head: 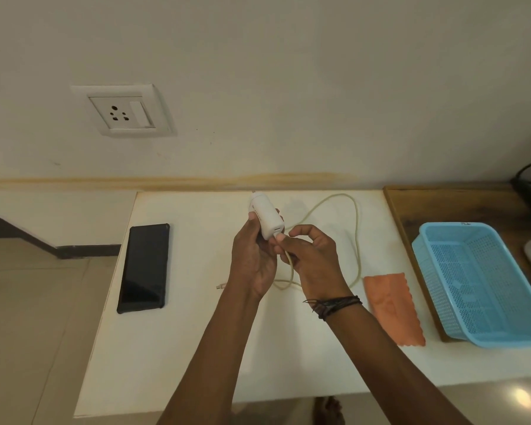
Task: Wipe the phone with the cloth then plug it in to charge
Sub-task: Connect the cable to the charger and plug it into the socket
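- Clearly into the charging step: left hand (253, 259) wrapped around the white charger adapter (265, 219), held above the worktop (196, 348).
- Right hand (311, 262) pinching the cable (356, 240) end right at the adapter's port; whether seated yet, cannot tell.
- Rest of the cable looping over the worktop, far plug (219, 286) lying loose near the left wrist.
- Phone (144, 268) flat, screen up, well left of both hands, untouched.
- Orange cloth (394, 308) laid down to the right, beside the blue basket (485, 283); wiping apparently finished.
- Next, probably: push the connector home, then carry the adapter up to the wall socket (121, 113) and bring the loose plug to the phone.
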